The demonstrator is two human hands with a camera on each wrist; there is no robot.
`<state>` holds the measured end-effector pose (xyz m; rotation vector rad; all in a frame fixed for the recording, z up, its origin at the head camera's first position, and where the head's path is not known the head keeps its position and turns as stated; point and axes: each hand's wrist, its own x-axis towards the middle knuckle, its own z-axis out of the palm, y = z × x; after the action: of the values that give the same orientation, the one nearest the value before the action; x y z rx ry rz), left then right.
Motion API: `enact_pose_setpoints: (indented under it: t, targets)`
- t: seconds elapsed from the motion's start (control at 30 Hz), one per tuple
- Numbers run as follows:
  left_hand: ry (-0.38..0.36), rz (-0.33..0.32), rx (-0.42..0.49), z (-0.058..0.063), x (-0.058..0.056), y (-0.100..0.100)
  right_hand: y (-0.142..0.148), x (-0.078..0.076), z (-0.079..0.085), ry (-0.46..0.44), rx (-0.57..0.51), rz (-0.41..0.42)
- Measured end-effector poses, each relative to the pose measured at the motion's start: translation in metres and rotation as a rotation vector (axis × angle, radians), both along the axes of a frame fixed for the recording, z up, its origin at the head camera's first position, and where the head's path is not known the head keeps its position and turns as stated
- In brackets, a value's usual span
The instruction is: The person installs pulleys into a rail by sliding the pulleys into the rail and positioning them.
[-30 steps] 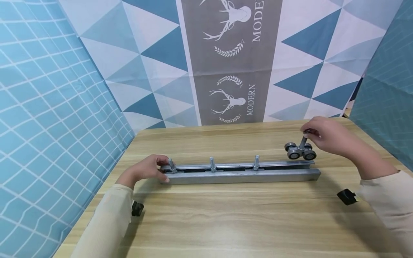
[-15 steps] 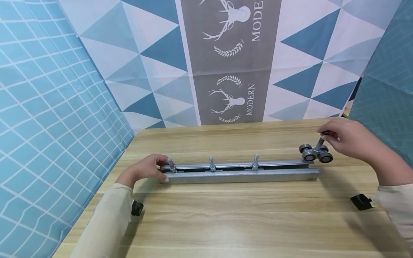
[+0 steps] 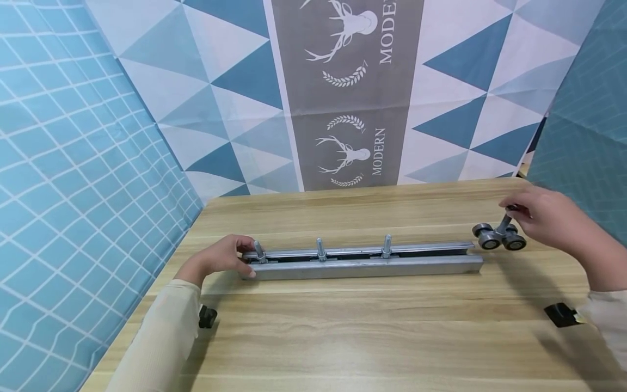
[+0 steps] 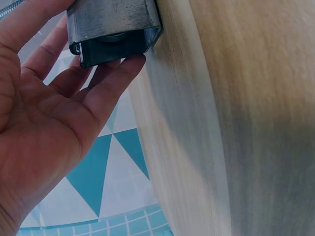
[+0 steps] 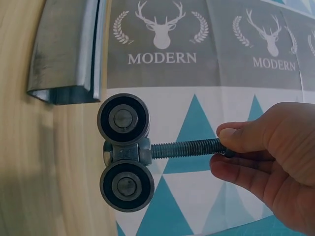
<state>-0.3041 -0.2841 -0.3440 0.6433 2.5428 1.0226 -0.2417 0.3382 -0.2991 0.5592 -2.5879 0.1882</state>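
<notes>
A grey metal track (image 3: 362,268) lies lengthwise on the table, its slot facing up. Three threaded bolts (image 3: 320,249) stand up out of that slot. My left hand (image 3: 222,257) grips the track's left end, thumb on the front side and fingers behind; the left wrist view shows the open end of the track (image 4: 115,24) between them. Off the right end, my right hand (image 3: 543,218) pinches the top of the threaded bolt on a roller trolley (image 3: 498,237). In the right wrist view the trolley's wheels (image 5: 123,118) are beside the track's end, apart from it.
The wooden table (image 3: 343,337) has a patterned cloth (image 3: 352,92) rising behind its back edge. A blue checked cloth (image 3: 73,163) hangs along the left side, and a teal cloth (image 3: 583,152) on the right.
My right hand has carried the roller trolley rightward, from above the track's right end to beyond it, and slightly lower. The left hand stays on the track.
</notes>
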Motion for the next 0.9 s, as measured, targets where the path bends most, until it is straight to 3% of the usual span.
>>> enact_pose_setpoints:
  t: [0.2, 0.53, 0.9]
  targets:
    - [0.003, 0.012, -0.005, 0.001, 0.001, 0.001, 0.004, 0.001, -0.005, -0.037, 0.014, -0.004]
    - [0.018, 0.015, -0.030, -0.001, -0.001, 0.001, 0.006, 0.000, -0.013, -0.075, 0.038, 0.073]
    - [0.018, 0.012, -0.024, 0.000, 0.000, 0.001, 0.001, 0.002, -0.016, -0.175, 0.045, 0.060]
